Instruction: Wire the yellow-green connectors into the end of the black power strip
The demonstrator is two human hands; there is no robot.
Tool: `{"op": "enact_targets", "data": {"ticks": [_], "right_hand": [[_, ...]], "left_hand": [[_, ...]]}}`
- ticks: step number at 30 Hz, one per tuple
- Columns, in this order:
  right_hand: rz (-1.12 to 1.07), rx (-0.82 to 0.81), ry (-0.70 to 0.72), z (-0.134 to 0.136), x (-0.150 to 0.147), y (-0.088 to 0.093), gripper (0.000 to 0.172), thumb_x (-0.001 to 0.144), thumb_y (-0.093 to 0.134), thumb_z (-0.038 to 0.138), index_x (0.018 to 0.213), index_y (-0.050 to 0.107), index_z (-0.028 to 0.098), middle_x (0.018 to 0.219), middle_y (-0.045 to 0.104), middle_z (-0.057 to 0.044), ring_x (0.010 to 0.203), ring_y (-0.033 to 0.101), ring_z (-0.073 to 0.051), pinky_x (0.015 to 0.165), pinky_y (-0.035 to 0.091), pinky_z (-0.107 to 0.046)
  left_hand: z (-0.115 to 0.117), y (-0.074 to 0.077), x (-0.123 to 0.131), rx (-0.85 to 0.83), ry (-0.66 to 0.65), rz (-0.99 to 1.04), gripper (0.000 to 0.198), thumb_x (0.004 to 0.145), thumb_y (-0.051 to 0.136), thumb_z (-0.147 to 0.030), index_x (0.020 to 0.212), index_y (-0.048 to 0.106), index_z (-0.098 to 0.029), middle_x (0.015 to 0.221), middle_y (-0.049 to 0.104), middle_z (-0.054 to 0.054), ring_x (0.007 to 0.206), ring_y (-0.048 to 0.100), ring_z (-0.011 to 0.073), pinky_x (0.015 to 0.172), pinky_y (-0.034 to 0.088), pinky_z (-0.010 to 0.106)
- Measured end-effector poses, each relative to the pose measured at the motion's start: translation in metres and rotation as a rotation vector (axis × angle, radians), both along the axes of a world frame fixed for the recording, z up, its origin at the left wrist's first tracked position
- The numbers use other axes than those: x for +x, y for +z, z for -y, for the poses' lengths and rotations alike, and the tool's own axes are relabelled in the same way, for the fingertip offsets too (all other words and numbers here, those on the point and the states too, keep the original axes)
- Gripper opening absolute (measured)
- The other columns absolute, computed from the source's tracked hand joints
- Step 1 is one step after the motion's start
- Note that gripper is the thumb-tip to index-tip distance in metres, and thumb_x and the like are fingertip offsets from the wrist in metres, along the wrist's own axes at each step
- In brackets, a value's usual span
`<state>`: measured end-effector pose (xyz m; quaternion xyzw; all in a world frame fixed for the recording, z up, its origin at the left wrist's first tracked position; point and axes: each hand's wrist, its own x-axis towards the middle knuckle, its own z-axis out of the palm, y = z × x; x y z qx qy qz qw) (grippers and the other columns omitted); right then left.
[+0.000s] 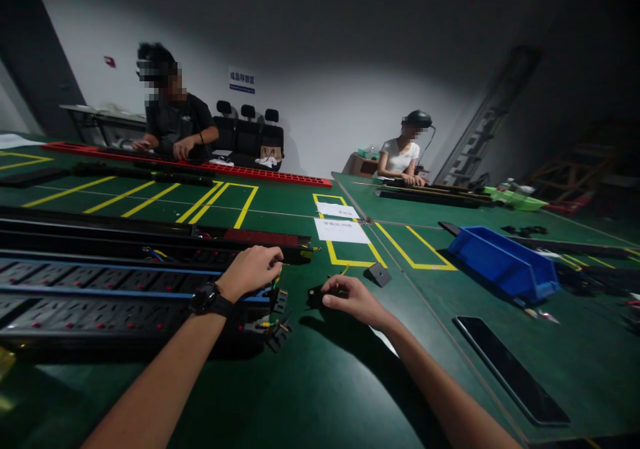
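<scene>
Strips: cropped toward bench's left edge.
Left hand: underside hidden, cannot tell grip.
Right hand: pinches half-hidden black part.

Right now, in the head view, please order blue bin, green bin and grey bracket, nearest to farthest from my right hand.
From the right hand:
1. Grey bracket: just beyond it.
2. Blue bin: to the right.
3. Green bin: farther back, right.
</scene>
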<state>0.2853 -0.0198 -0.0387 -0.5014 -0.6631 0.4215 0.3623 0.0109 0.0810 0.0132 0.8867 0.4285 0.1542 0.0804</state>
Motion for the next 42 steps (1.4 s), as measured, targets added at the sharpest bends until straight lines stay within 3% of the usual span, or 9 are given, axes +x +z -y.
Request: {"op": "enact_targets", "data": {"ticks": [3, 7, 11, 16, 23, 27, 35, 42], "right_hand": [[0.177, 0.143, -0.048, 0.001, 0.000, -0.004, 0.030, 0.087, 0.077, 0.050, 0.087, 0.069, 0.021, 0.087, 0.067, -0.003, 0.080, 0.060, -0.020, 0.072, 0.047, -0.032], [0.350, 0.304, -0.036, 0.002, -0.003, -0.004, 0.016, 0.093, 0.072, 0.038, 0.086, 0.071, 0.023, 0.091, 0.068, -0.004, 0.086, 0.064, -0.022, 0.081, 0.049, -0.035], [0.395, 0.376, 0.012, 0.002, -0.004, -0.002, 0.008, 0.094, 0.071, 0.029, 0.088, 0.072, 0.025, 0.101, 0.073, -0.006, 0.102, 0.067, -0.026, 0.093, 0.051, -0.040], [0.449, 0.405, 0.030, 0.000, 0.001, -0.002, 0.005, 0.094, 0.071, 0.026, 0.093, 0.076, 0.026, 0.105, 0.078, -0.006, 0.126, 0.061, -0.030, 0.104, 0.049, -0.046], [0.623, 0.446, 0.056, 0.007, -0.004, 0.005, 0.023, 0.103, 0.062, 0.036, 0.093, 0.080, 0.027, 0.098, 0.078, -0.008, 0.100, 0.063, -0.029, 0.091, 0.049, -0.046], [0.646, 0.438, 0.110, 0.005, -0.014, 0.007, 0.032, 0.108, 0.050, 0.034, 0.092, 0.076, 0.023, 0.094, 0.074, -0.009, 0.096, 0.065, -0.026, 0.091, 0.050, -0.041], [0.675, 0.423, 0.187, -0.044, -0.040, 0.012, 0.011, 0.094, 0.065, 0.018, 0.098, 0.074, 0.020, 0.101, 0.075, -0.009, 0.094, 0.069, -0.024, 0.089, 0.051, -0.034], [0.606, 0.505, 0.186, -0.066, -0.057, 0.001, 0.015, 0.090, 0.069, 0.015, 0.103, 0.073, 0.020, 0.109, 0.074, -0.010, 0.105, 0.068, -0.025, 0.093, 0.051, -0.036]], "left_hand": [[0.000, 0.000, 0.000, 0.004, 0.005, -0.007, 0.024, 0.092, 0.054, -0.030, 0.102, 0.075, -0.024, 0.090, 0.078, 0.005, 0.082, 0.071, 0.0217, 0.069, 0.046, 0.028], [0.000, -0.001, 0.000, 0.005, 0.003, 0.001, 0.023, 0.092, 0.055, -0.031, 0.103, 0.075, -0.024, 0.091, 0.078, 0.005, 0.083, 0.072, 0.0223, 0.070, 0.047, 0.029], [0.000, -0.002, 0.000, 0.007, 0.002, -0.005, 0.023, 0.091, 0.056, -0.031, 0.103, 0.075, -0.024, 0.092, 0.079, 0.005, 0.085, 0.073, 0.0221, 0.071, 0.047, 0.028], [-0.001, -0.003, -0.001, 0.007, 0.002, -0.010, 0.024, 0.092, 0.055, -0.032, 0.105, 0.074, -0.025, 0.094, 0.079, 0.005, 0.087, 0.073, 0.0236, 0.071, 0.047, 0.029], [-0.002, -0.007, -0.001, 0.020, -0.008, 0.014, 0.027, 0.091, 0.054, -0.032, 0.106, 0.075, -0.024, 0.096, 0.079, 0.006, 0.088, 0.073, 0.0222, 0.074, 0.050, 0.028], [-0.002, -0.007, -0.001, 0.030, -0.006, 0.007, 0.027, 0.091, 0.055, -0.031, 0.107, 0.076, -0.024, 0.096, 0.080, 0.006, 0.089, 0.074, 0.0235, 0.077, 0.052, 0.030], [0.000, -0.005, -0.001, 0.015, -0.022, -0.005, 0.028, 0.093, 0.055, -0.026, 0.106, 0.079, -0.027, 0.107, 0.081, 0.007, 0.101, 0.075, 0.0260, 0.086, 0.054, 0.034], [0.000, -0.005, 0.000, 0.050, -0.043, -0.017, 0.030, 0.093, 0.053, -0.025, 0.106, 0.080, -0.025, 0.106, 0.082, 0.008, 0.100, 0.076, 0.0273, 0.088, 0.056, 0.036]]}}
